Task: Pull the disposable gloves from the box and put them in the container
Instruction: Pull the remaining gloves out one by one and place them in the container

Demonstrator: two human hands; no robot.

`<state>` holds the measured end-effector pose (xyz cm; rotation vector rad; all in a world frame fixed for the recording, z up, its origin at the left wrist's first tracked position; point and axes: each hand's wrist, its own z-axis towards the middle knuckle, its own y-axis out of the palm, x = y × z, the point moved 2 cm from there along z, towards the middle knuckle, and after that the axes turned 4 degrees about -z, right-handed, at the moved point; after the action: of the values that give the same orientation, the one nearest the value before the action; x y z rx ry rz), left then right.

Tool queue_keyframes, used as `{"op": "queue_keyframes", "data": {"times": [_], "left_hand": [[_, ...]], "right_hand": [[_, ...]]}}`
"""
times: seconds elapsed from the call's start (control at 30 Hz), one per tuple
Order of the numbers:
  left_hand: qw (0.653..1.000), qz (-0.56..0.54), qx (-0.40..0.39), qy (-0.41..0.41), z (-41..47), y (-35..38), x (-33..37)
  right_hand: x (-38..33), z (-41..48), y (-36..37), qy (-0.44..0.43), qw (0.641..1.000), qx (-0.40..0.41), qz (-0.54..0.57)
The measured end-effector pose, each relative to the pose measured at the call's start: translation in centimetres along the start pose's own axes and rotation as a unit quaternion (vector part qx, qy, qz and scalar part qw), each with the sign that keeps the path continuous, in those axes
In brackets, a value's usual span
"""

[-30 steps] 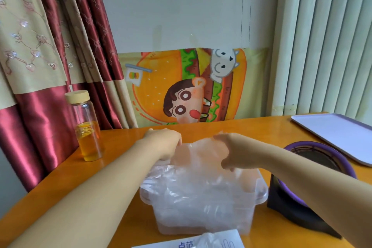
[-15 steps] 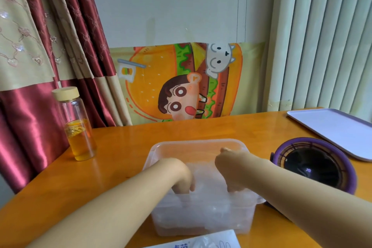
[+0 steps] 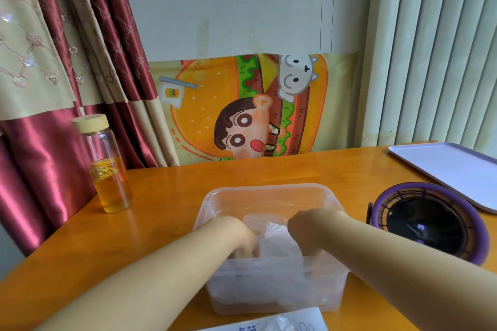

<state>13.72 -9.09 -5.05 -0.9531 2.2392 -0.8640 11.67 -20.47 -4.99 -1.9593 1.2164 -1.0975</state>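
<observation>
Pressing gloves [image 3: 271, 252] down inside the container [image 3: 266, 191] | change: left hand [image 3: 239, 236] and right hand [image 3: 306, 234] have dropped from above the container's rim into it, so this glove looks delivered | hidden: fingers buried among the gloves, grip or release cannot be told | box [image 3: 269, 324] just in front of the container, cut off at frame edge

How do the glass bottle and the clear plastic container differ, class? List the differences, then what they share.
The glass bottle is tall and narrow; the container is low and wide. The bottle is capped with a pale lid; the container is open-topped. The bottle holds amber liquid; the container holds clear gloves, with the left hand and right hand reaching in. Both are see-through and stand on the wooden table.
</observation>
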Motion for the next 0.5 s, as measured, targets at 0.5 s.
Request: {"op": "queue_keyframes", "data": {"times": [0.5], "left_hand": [[0.994, -0.089, -0.005, -0.056, 2.2, 1.0, -0.9]], "right_hand": [[0.0, 0.7, 0.7, -0.02, 0.996, -0.059, 0.064]]}}
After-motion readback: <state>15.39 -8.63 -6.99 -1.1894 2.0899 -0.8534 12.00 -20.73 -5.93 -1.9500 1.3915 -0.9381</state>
